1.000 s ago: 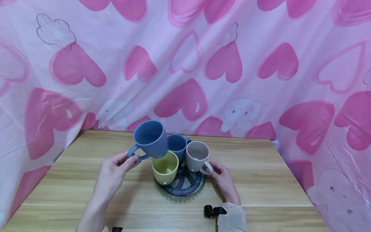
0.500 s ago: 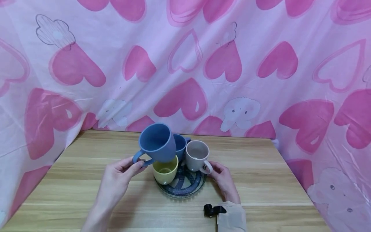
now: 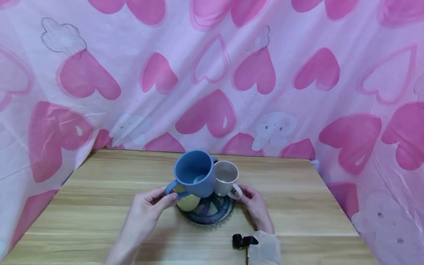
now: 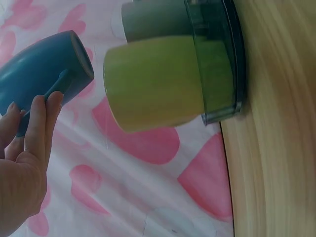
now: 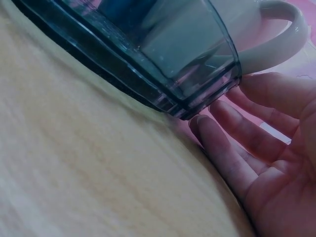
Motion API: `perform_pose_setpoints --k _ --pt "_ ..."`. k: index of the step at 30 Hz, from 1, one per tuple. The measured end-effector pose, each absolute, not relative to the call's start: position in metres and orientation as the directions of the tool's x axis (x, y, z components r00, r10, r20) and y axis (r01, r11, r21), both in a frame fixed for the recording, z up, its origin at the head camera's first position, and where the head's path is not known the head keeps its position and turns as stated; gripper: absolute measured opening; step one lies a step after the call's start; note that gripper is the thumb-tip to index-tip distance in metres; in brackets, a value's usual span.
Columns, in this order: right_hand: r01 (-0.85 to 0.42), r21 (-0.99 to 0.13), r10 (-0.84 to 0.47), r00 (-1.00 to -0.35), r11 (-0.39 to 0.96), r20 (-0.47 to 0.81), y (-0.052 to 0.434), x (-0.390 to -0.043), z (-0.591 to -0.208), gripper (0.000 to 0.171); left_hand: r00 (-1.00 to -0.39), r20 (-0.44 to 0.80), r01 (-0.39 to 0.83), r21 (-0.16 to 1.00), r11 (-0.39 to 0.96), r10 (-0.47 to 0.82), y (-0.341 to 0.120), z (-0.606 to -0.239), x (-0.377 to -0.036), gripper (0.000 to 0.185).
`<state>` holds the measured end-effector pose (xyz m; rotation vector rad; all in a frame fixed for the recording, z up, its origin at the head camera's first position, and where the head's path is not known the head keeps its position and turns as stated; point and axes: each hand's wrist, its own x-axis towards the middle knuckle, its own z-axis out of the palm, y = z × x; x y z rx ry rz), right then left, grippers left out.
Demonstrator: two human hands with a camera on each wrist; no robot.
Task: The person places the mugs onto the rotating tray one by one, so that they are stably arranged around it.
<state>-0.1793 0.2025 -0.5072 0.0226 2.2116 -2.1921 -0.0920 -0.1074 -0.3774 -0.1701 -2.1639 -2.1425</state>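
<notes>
Backdrop: a pink cloth (image 3: pixel 212 73) printed with hearts hangs behind and to both sides of the work surface.

Surface: a light wooden table (image 3: pixel 82 221) carries all the other items.

Tray: a round, dark, translucent tray (image 3: pixel 212 217) sits at the centre of the table; the wrist views show its raised ribbed wall.

Left hand (image 3: pixel 149 209): thumb and fingers pinch the handle of the large blue mug (image 3: pixel 193 173), so the hand is closed on that handle and holds the mug in the air. The mug is tilted with its mouth toward the head camera and hangs above the tray, over the yellow cup (image 3: pixel 188 202) and just beside the beige mug (image 3: pixel 226 177). In the left wrist view the blue mug is clear of the yellow cup, with cloth showing between them.

Right hand (image 3: pixel 254 204): the fingers are straight to loosely bent and lie on the table against the tray's right edge, below the beige mug's handle. The right wrist view shows the fingertips (image 5: pixel 207 129) at the tray wall; the hand holds nothing.

Cups on the tray: the yellow cup stands at the near left and the beige mug at the right, its handle turned toward the right hand. A 2nd blue cup (image 3: pixel 214 159) stands behind, almost wholly hidden by the raised mug.

Small item: a black clip (image 3: pixel 241 241) sits at the right wrist, beside a beige sleeve (image 3: pixel 265 250).
</notes>
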Motion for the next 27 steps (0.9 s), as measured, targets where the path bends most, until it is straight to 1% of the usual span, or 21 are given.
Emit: perform_pose_setpoints --k 5,11,20,24,27 --pt "0.037 -0.999 0.004 -0.999 0.015 -0.037 0.204 -0.177 -0.51 0.036 -0.991 0.124 0.127 0.99 0.057 0.046 -0.098 -0.38 -0.088 0.027" --pt "0.009 -1.0 -0.002 -1.0 -0.006 -0.009 0.202 -0.179 -0.509 0.034 -0.995 0.082 0.09 0.987 0.134 0.064 -0.088 -0.386 -0.087 0.023" --pt "0.011 -1.0 -0.001 -1.0 0.017 -0.011 0.198 -0.179 -0.51 0.031 -0.995 0.078 0.092 0.968 0.235 0.067 -0.083 -0.403 -0.091 0.021" --pt "0.032 -0.999 0.008 -0.999 0.019 -0.032 0.199 -0.178 -0.511 0.033 -0.991 0.1 0.124 0.946 0.299 0.094 -0.081 -0.412 -0.095 0.025" --pt "0.029 -1.0 0.01 -1.0 0.012 -0.029 0.2 -0.179 -0.509 0.035 -0.982 0.141 0.176 0.927 0.331 0.127 -0.078 -0.418 -0.098 0.025"
